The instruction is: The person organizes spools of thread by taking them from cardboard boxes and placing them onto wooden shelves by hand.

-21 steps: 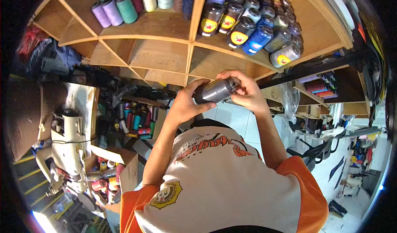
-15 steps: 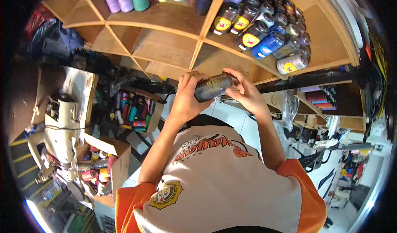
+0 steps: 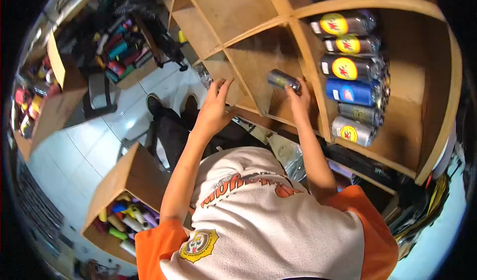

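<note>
Dark spool (image 3: pixel 282 80) is clamped by one end in the right hand's fingers (image 3: pixel 302 85), arm stretched toward the wooden shelf (image 3: pixel 303 46), left hand (image 3: pixel 214 108) raised, fingers parted.

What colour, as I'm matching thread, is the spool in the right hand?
The spool is dark grey to black; the head view shows it.

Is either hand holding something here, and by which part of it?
The right hand holds the dark thread spool by the end nearer the wrist. The left hand holds nothing.
</note>
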Available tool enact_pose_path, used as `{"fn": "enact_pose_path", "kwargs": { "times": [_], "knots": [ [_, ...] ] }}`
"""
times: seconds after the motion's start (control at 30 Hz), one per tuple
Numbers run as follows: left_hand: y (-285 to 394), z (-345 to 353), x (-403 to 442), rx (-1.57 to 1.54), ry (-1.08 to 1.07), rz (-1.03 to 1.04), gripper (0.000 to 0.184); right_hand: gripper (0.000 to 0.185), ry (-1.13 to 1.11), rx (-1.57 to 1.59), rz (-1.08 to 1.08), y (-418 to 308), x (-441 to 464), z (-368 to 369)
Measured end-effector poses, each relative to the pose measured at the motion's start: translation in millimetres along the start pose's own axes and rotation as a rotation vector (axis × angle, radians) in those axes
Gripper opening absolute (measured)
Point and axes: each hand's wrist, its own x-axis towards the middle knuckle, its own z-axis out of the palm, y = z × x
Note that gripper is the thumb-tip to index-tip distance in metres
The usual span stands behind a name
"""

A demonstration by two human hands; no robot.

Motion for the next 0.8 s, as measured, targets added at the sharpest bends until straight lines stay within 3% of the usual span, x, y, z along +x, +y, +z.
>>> {"fn": "enact_pose_path", "kwargs": {
  "times": [0.03,0.07,0.13,0.17,0.27,0.33,0.43,0.47,0.57,0.8],
  "knots": [
    [-6,4,-8,-0.073,-0.015,-0.070,0.079,0.050,0.116,-0.165,-0.041,29,21,0],
    [-14,10,-16,-0.086,-0.007,-0.101,0.078,0.055,0.299,-0.353,-0.215,67,47,1],
    [-34,22,-21,-0.109,0.001,-0.137,0.078,0.057,0.421,-0.359,-0.252,83,84,-3],
    [-44,27,-25,-0.117,0.015,-0.172,0.078,0.056,0.365,-0.608,-0.058,79,97,-13],
    [-77,44,-35,-0.172,0.030,-0.192,0.079,0.046,0.247,-0.914,0.387,62,148,-39],
    [-102,60,-47,-0.125,0.080,-0.184,0.080,0.034,0.421,-1.088,0.415,120,202,-59],
    [-129,71,-62,-0.140,0.087,-0.254,0.079,0.031,0.067,-1.188,0.413,123,215,-66],
    [-133,73,-66,-0.163,0.105,-0.249,0.078,0.035,0.104,-1.042,0.453,118,208,-63],
    [-139,76,-75,-0.178,0.099,-0.313,0.074,0.029,0.281,-1.135,0.396,128,189,-53],
    [-146,65,-82,-0.119,0.143,-0.328,0.069,0.033,0.268,-1.150,0.380,102,175,-43]
  ]
}}
